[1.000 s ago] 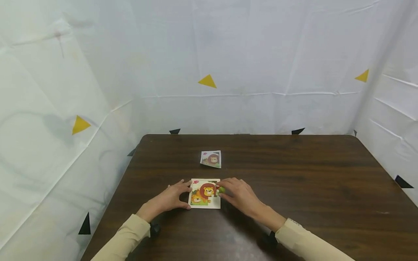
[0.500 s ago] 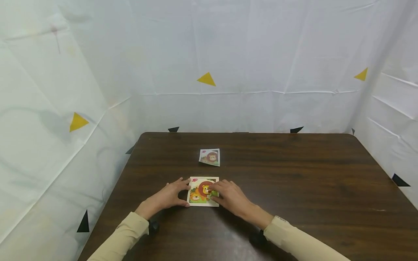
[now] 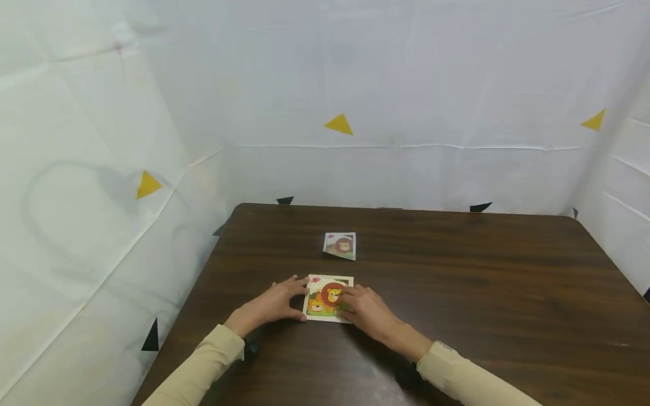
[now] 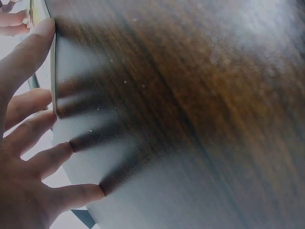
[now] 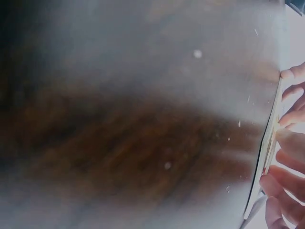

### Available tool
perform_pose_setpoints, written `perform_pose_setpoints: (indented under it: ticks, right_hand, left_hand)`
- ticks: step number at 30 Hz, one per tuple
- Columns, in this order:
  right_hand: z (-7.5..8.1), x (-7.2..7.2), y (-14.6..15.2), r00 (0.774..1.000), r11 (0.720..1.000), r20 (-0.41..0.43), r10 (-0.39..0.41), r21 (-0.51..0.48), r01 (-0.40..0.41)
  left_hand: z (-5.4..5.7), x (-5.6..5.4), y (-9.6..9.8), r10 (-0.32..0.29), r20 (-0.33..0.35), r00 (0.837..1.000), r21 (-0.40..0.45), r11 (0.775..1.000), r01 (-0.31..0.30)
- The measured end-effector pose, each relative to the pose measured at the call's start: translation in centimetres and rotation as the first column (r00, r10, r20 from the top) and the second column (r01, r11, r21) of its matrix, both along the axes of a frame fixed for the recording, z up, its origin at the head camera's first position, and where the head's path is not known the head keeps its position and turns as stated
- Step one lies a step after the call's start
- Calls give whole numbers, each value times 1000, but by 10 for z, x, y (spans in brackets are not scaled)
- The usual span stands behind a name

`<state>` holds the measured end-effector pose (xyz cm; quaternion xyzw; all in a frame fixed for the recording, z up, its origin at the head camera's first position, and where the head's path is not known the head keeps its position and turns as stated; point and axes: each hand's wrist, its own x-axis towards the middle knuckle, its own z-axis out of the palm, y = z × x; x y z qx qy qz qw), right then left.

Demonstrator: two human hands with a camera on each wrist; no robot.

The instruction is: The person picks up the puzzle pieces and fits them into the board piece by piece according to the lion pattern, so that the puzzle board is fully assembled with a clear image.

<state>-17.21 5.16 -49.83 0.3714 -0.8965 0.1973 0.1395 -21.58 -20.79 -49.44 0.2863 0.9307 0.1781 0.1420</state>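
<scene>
Since a second ago the right hand (image 3: 368, 307) has slid leftward from the board's right edge onto the picture itself. Its fingers (image 3: 349, 293) lie close together, pressing flat on the lion puzzle board (image 3: 325, 296). The left hand (image 3: 276, 301), fingers spread, braces the board's left edge. A reference card (image 3: 340, 246) lies beyond on the table (image 3: 482, 282).

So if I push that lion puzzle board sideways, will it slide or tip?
The lion puzzle board lies flat and thin on the glossy table, so it would probably slide, not tip. It looks light and fairly stiff; the left hand bracing its edge suggests it shifts easily.
</scene>
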Motion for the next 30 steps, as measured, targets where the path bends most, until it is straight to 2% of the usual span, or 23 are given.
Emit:
perform_pose_setpoints:
  ticks: [5, 9, 18, 25, 30]
  right_hand:
    - [-2, 0, -1, 999, 1000, -39, 9, 3, -9]
    - [-2, 0, -4, 996, 1000, -84, 14, 12, -13]
    - [-4, 7, -7, 999, 997, -36, 6, 79, -3]
    - [-4, 6, -9, 999, 998, -42, -6, 68, 9]
    - [0, 1, -12, 1000, 998, -28, -1, 69, 3]
  left_hand:
    - [2, 0, 0, 6, 9, 1000, 4, 1000, -6]
    - [5, 1, -1, 0, -11, 1000, 4, 1000, 1]
    - [4, 7, -2, -9, 11, 1000, 5, 1000, 9]
    - [4, 3, -4, -19, -3, 1000, 12, 1000, 19]
    - [8, -1, -7, 7, -3, 1000, -6, 1000, -7]
